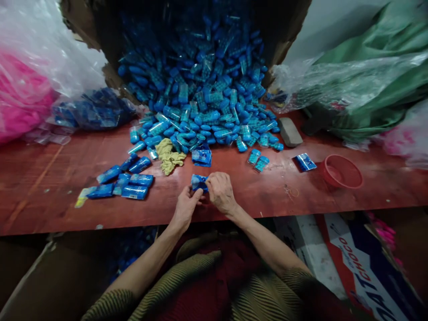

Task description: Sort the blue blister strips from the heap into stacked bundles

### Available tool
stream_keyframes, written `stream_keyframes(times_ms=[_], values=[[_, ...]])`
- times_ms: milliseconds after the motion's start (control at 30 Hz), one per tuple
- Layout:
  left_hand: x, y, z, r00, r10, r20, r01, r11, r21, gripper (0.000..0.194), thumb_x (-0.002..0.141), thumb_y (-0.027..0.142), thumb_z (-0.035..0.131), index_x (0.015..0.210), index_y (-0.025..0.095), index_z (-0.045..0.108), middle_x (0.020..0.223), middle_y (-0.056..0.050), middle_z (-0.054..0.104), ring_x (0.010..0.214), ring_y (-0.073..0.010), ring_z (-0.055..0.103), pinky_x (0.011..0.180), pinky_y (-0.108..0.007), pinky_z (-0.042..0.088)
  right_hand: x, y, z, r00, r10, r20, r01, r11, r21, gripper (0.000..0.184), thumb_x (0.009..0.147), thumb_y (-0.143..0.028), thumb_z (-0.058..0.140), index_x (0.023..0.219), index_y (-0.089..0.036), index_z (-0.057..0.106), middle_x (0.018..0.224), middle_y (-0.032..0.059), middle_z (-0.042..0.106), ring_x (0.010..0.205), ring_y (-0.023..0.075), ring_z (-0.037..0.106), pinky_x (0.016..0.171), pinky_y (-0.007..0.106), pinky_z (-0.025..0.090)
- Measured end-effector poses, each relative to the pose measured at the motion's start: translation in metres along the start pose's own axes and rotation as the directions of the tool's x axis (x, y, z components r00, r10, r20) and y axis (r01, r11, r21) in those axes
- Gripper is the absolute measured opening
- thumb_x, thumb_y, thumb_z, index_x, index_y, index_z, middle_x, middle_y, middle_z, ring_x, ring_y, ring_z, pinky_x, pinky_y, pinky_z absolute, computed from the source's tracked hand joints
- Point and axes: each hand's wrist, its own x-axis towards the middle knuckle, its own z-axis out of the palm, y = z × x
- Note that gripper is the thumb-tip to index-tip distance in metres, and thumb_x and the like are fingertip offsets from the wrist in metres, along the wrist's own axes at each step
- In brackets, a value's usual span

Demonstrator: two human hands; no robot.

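Between my two hands, near the table's front edge, is a small blue printed wrapper (198,182). My left hand (187,203) grips its lower left side, thumb on top. The fingers of my right hand (220,191) pinch its right edge. Just beyond lies a short stack of flat blue wrappers (202,156). A crumpled yellow-green cloth (169,156) sits to the left of that stack. Farther left is a group of filled blue packs (134,192). Two small clear containers with blue contents (261,163) stand apart on the right.
A large heap of blue-capped containers (207,98) spills from a torn cardboard box (287,31) at the back. Rightward are a grey block (290,132), a blue packet (304,162) and a red plastic basket (343,171). Plastic bags (93,109) flank the box.
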Motion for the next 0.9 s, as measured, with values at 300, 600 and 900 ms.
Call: stream_keyframes(times_ms=[300,600,900], values=[[0.003,-0.002,0.018,0.994,-0.1,-0.032,0.09,0.969,-0.23,0.038,0.054,0.039,0.077,0.078,0.012,0.066,0.068,-0.001,0.065,0.062,-0.0138,0.058,0.062,-0.026,0.048,-0.011,0.007,0.006,0.778,0.434,0.455,-0.604,0.315,0.732,0.027,0.078,-0.034,0.059,0.099,-0.017,0.059,0.087,0.0019,0.061,0.077,0.0133,0.057,0.07,0.025,0.046],[0.007,-0.008,0.025,0.983,-0.041,-0.178,0.018,0.991,-0.13,0.028,0.054,0.034,0.076,0.067,0.013,0.063,0.059,0.003,0.06,0.053,-0.0087,0.053,0.055,-0.021,0.045,-0.015,-0.001,-0.005,0.815,0.445,0.371,-0.572,0.516,0.638,0.021,0.085,-0.027,0.051,0.065,-0.018,0.051,0.06,-0.0052,0.049,0.058,0.009,0.045,0.055,0.02,0.035],[0.006,0.01,0.036,0.982,-0.149,-0.118,0.103,0.939,-0.329,0.029,0.049,0.03,0.079,0.066,0.013,0.061,0.061,0.004,0.061,0.054,-0.0079,0.053,0.055,-0.02,0.043,-0.016,-0.009,0.0,0.904,0.373,0.209,-0.419,0.869,0.264,0.019,0.092,-0.023,0.037,0.079,-0.02,0.049,0.071,0.0014,0.055,0.065,0.0146,0.053,0.062,0.024,0.039]])
